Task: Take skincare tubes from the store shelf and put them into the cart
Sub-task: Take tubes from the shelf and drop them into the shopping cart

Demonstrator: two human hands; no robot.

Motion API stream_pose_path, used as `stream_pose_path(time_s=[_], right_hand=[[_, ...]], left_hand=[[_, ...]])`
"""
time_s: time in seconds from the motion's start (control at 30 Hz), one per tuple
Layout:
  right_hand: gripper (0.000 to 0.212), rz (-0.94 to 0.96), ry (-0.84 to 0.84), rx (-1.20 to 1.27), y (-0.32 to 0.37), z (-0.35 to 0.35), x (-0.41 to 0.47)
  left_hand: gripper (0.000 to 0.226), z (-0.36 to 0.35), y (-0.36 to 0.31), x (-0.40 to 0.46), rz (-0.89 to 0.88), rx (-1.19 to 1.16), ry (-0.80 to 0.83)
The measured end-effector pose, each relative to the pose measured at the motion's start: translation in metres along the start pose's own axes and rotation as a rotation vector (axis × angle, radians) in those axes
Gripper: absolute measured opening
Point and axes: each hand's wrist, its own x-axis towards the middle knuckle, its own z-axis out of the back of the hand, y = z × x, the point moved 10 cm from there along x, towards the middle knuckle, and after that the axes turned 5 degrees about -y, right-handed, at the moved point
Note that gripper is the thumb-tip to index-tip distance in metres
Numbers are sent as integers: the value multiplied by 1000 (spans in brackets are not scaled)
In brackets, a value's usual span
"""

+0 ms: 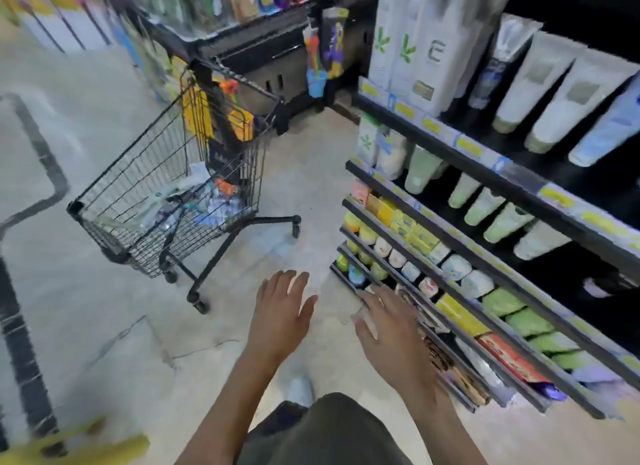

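Head view, shop aisle. Both hands hang low in the frame, empty, above the floor. The left hand (281,312) has its fingers straight and loosely spread, tips pointing toward 12 o'clock. The right hand (391,329) likewise shows extended, slightly parted fingers, motion-blurred, with its fingertips (367,296) just in front of the lowest shelf edges; whether they touch the shelf cannot be told.

The skincare tubes (550,94) stand on the upper tier of the store shelf (446,134), cap downward, their long axes leaning from about 1 o'clock at the crimped end to 7 o'clock at the cap. A second row of pale green tubes (491,208) sits one tier lower, tilted the same way.

Governing relation: from the right hand the tubes lie toward 1 to 2 o'clock and well apart; from the left hand they lie farther still, across the right arm. The right hand is therefore judged the nearer and better placed for the reach, probably closing across a tube's width.

The cart (166,201) stands at 10 to 11 o'clock from the left hand, already holding assorted packets, on the side away from the shelf
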Motion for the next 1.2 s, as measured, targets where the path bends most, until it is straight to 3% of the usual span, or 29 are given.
stream_pose_path(time_s=[0.23,0.53,0.83,1.2], right_hand=[[51,207,265,37,103,-82,52],[47,368,320,27,214,-148,142],[48,368,417,-23,256,-204,214],[46,246,507,-4,258,-257,328]], left_hand=[[44,49,112,-53,335,42,-98],[44,100,239,-81,591,10,-217],[44,109,334,-30,663,-26,-184],[46,100,431,141,643,-48,-98]])
